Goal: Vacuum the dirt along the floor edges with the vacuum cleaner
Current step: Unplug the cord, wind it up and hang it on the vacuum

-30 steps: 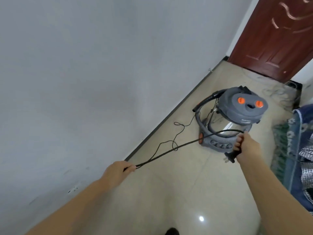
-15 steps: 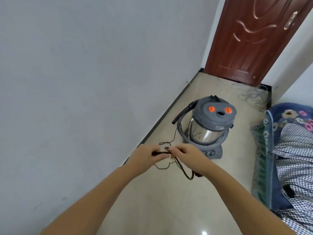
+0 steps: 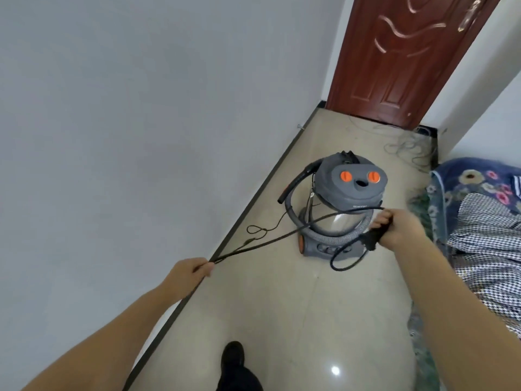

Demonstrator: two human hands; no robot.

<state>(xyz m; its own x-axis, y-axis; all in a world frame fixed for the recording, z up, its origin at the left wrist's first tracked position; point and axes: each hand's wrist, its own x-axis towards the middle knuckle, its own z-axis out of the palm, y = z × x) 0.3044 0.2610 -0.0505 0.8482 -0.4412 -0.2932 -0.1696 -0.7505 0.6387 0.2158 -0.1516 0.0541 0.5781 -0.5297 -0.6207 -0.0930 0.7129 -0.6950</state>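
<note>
Left hand [image 3: 194, 268]: we pinch the black cord [image 3: 270, 240], arm outstretched.
Right hand [image 3: 397, 228]: we grip looped cord and plug [image 3: 371, 239].
Vacuum cleaner [image 3: 342, 204]: contents unseen.

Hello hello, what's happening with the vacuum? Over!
Both hands gripping power cord: left hand, right hand by plug. Vacuum cleaner idle, hose coiled. Loose cord on floor.

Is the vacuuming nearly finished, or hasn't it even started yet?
Not started yet. Done so far: the vacuum cleaner stands by the wall edge. In hand: the left hand and right hand hold the black power cord stretched between them, with the plug at the right hand. Left: plugging in, unwinding the hose wrapped round the vacuum, then cleaning along the edges.
</note>
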